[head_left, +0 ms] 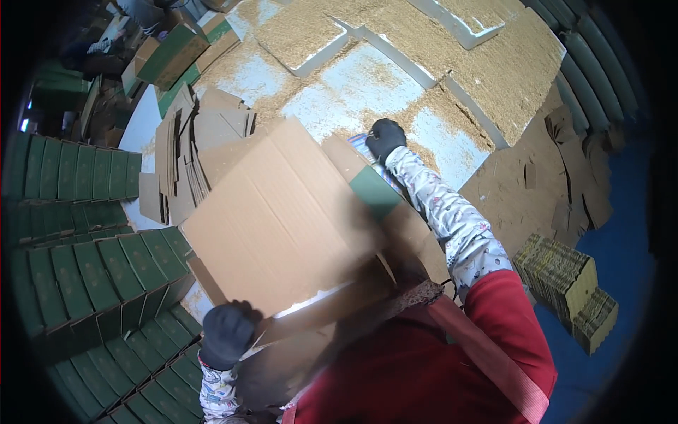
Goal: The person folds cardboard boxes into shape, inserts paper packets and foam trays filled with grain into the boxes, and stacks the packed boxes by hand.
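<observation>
A brown cardboard box [275, 212] with a large raised flap and a green band lies in front of me. My left hand [227, 332], in a dark glove, is closed at the box's near left corner. My right hand [387, 141], also gloved, is closed beyond the box's far right side, on or against a striped blue and white item [364, 150] partly hidden under it. The inside of the box is mostly hidden by the flap.
Flattened cardboard [169, 180] lies left on the white tabletop [452, 169], which holds straw-coloured shavings and white trays [530, 92]. Green boxes [113, 275] are stacked left. Yellowish bundles [558, 275] sit right, grey sacks [593, 71] behind. A person [141, 14] is at top left.
</observation>
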Tool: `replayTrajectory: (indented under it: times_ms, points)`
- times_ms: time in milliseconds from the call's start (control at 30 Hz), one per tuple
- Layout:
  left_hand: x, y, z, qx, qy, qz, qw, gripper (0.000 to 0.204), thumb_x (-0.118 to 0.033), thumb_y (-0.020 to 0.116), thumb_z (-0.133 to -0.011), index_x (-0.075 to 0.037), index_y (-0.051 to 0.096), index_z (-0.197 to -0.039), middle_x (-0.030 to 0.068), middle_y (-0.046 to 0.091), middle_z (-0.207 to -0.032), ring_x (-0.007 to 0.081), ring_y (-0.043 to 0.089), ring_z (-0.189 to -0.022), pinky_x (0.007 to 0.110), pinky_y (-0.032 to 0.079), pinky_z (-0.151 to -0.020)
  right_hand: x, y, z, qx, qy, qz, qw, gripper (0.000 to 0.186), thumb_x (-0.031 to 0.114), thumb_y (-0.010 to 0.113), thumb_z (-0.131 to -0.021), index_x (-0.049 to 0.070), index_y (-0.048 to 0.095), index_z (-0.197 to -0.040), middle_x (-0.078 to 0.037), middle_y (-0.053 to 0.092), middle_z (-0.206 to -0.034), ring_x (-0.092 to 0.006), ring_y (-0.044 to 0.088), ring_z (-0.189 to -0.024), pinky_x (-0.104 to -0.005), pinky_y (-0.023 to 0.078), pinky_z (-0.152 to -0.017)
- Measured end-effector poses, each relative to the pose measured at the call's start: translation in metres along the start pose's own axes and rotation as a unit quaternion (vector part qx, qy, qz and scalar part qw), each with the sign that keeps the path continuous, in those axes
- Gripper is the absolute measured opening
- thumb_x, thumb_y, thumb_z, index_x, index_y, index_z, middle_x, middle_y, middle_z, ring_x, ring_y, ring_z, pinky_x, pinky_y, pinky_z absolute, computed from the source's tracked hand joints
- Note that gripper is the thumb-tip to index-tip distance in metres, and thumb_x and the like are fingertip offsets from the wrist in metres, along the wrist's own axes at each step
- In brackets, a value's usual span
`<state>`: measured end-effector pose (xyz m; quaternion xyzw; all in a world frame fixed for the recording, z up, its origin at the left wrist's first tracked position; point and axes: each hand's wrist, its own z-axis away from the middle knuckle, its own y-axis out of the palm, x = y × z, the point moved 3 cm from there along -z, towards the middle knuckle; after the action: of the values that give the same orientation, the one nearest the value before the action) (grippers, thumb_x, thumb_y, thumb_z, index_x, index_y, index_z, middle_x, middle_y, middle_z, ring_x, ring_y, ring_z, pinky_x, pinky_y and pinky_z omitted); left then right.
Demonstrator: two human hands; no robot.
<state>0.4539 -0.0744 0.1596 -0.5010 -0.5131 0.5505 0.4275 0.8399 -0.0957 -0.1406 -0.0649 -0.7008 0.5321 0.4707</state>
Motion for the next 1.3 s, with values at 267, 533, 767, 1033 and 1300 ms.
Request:
replayTrajectory:
  times_ms: [267,533,767,1033,1300]
  points:
    - [-0.01,0.026,-0.002,0.271,-0.044,0.1,0.956,0.023,-0.018,0.054,-0.071,-0.008,0.052,-0.092,0.0097,0.052,-0.078,0.0277,0.057,-0.069,0.038,0.046,-0.06,-0.065,-0.032,-0.029,0.127,0.127,-0.05,0.982,0.033,0.03,0.061,-0.07,0.01,0.064,-0.096,-0.015,0.064,-0.094,-0.0303,0.061,-0.089,-0.0356,0.047,-0.08]
    - [-0.013,0.038,0.021,0.323,-0.017,0.096,0.941,0.021,-0.016,0.048,-0.079,-0.009,0.052,-0.098,0.0108,0.056,-0.087,0.03,0.06,-0.077,0.04,0.048,-0.06,-0.117,0.009,-0.039,0.06,0.014,0.096,0.993,0.031,0.018,0.055,-0.071,0.012,0.061,-0.101,-0.015,0.06,-0.106,-0.0313,0.056,-0.1,-0.0389,0.044,-0.087]
    - [-0.01,0.066,0.038,0.302,-0.036,0.045,0.952,0.021,-0.023,0.045,-0.082,-0.009,0.052,-0.097,0.0104,0.058,-0.091,0.0285,0.059,-0.084,0.039,0.049,-0.066,-0.078,-0.016,0.003,-0.051,-0.034,0.207,0.976,0.02,0.017,0.061,-0.069,0.011,0.055,-0.087,-0.013,0.054,-0.09,-0.0307,0.054,-0.084,-0.0433,0.042,-0.071]
    - [-0.013,0.051,0.03,0.146,-0.051,0.005,0.988,0.011,-0.014,0.047,-0.078,-0.01,0.058,-0.079,0.0069,0.057,-0.078,0.0243,0.059,-0.075,0.037,0.048,-0.064,-0.015,-0.029,0.047,0.077,-0.065,0.345,0.933,0.03,0.029,0.056,-0.076,0.005,0.06,-0.095,-0.012,0.054,-0.1,-0.0276,0.052,-0.095,-0.0397,0.043,-0.079]
    - [-0.015,0.048,0.03,0.122,-0.07,-0.01,0.99,0.014,-0.022,0.05,-0.079,-0.009,0.055,-0.082,0.0079,0.056,-0.078,0.0246,0.058,-0.074,0.037,0.048,-0.063,-0.042,-0.022,0.015,0.216,-0.012,0.246,0.945,0.026,0.027,0.067,-0.068,0.003,0.067,-0.079,-0.016,0.065,-0.082,-0.0255,0.064,-0.073,-0.0349,0.051,-0.066]
